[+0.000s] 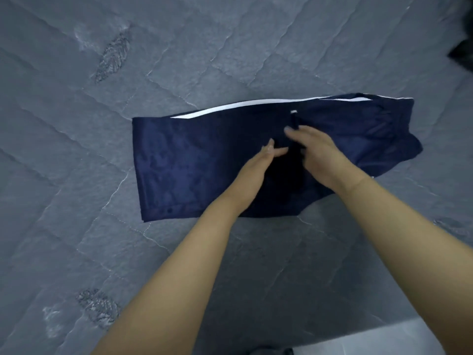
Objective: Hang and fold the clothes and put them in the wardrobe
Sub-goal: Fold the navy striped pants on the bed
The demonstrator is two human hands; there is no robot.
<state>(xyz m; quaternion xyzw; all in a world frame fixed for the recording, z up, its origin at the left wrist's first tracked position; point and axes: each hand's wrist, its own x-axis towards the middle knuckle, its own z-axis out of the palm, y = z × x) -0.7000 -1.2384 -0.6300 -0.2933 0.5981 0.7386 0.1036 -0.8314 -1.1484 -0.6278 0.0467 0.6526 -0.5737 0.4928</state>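
- Navy garment [192, 160]: lies on the grey quilted bedspread [230, 47], near the middle of the view. It is already folded into a long band running left to right. A white stripe [230, 106] shows along its far edge.
- The left end of the band is square and flat. The right end is loose and uneven, with a rumpled corner hanging out past the fold.
- Left hand [256, 167]: fingers straight and together, laid flat on the cloth near the band's middle. It holds nothing.
- Right hand [317, 155]: fingers extended and relaxed, resting just beside the left, over a small dark tab with a white tip. Whether the fingertips pinch that tab cannot be told.
- Judged step: smoothing or setting the centre line before a further fold.
- Risk: the fabric looks thin and slick; a fold taken now may slide and skew, owing to the ragged right end.
- Risk: the soft, wrinkled bedspread gives poor backing, so creases may be pressed in.
- Dark item [463, 57] at the far right edge: unidentified.
- The wardrobe is not in view.
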